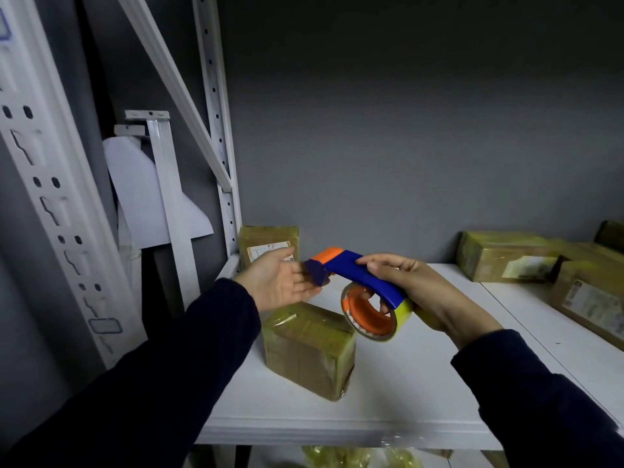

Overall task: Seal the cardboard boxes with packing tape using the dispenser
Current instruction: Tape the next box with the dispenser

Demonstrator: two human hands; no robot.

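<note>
My right hand (pixel 418 292) grips a blue and orange tape dispenser (pixel 354 275) in the air above the white shelf (pixel 388 400), with a roll of yellowish tape (pixel 374 315) hanging under its handle. My left hand (pixel 280 282) is held palm up with straight fingers, its fingertips at the dispenser's blue cutter end. Below both hands a small cardboard box (pixel 310 349) wrapped in yellowish tape stands on the shelf. Neither hand touches that box.
Another taped box with a label (pixel 268 246) stands upright at the back left against the grey wall. Several taped boxes (pixel 506 256) lie at the back right. White metal rack posts (pixel 216 130) rise on the left. More wrapped items show below the shelf edge.
</note>
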